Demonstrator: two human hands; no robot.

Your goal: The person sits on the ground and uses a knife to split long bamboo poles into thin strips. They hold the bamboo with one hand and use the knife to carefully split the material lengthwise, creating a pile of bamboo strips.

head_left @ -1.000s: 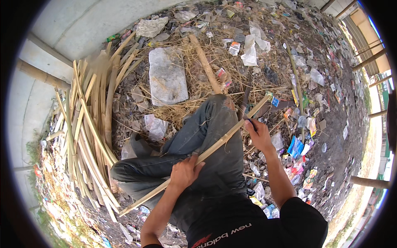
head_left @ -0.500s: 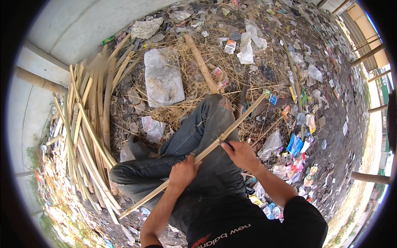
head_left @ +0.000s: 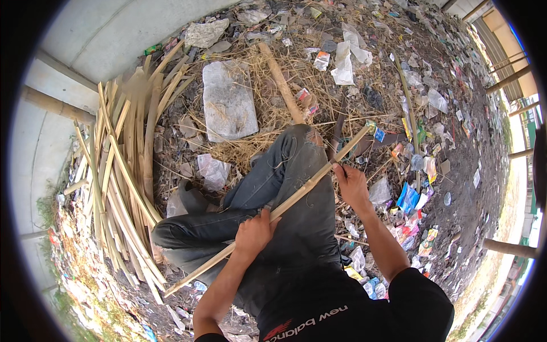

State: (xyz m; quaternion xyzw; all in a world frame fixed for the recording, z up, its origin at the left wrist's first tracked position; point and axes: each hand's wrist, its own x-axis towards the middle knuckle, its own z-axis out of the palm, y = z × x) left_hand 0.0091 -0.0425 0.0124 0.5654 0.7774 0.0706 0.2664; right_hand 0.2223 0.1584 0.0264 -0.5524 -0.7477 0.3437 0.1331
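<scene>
A long split bamboo strip (head_left: 303, 191) lies aslant across my lap, its near end low on the left and its far end beyond my raised knee. My left hand (head_left: 254, 235) is closed around the strip near its middle. Farther up, my right hand (head_left: 352, 185) is closed, thumb and fingers pressed at the strip's right edge. Whether a small tool is in the right fingers is hidden. Thin shaved fibres cling to my dark jeans (head_left: 279, 165) near the knee.
At the left a pile of bamboo strips (head_left: 134, 154) leans by a pale wall (head_left: 122, 34). Ahead lie a flat grey stone slab (head_left: 229, 100), a round pole (head_left: 280, 82) and straw. Plastic litter (head_left: 407, 199) covers the ground on the right.
My right hand has slid up along the strip, away from me, toward its far end. My left hand keeps its hold in nearly the same place.
</scene>
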